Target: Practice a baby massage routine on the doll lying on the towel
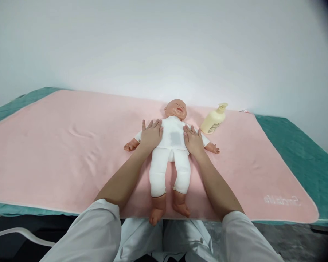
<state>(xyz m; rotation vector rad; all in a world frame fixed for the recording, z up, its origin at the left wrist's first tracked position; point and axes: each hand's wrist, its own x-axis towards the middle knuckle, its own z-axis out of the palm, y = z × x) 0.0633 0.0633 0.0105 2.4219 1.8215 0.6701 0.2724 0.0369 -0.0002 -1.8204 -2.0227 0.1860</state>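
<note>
A baby doll (171, 136) with a white cloth body lies face up, its head toward the wall and its feet at the near edge. My left hand (151, 135) rests flat on the left side of its chest and upper arm, fingers stretched out. On the opposite side, my right hand (193, 139) lies flat over the chest edge and upper arm, fingers extended. Neither hand grips anything. Just beyond my right hand stands a pale yellow pump bottle (213, 120), leaning to the right in view, with dark lettering on its front.
Under the doll spreads a pink mat (57, 153) with faint lettering near its right corner. A green cover (306, 145) shows beneath it on both sides. Behind rises a plain pale wall (153, 47). A white tube (23, 233) curves below the table at lower left.
</note>
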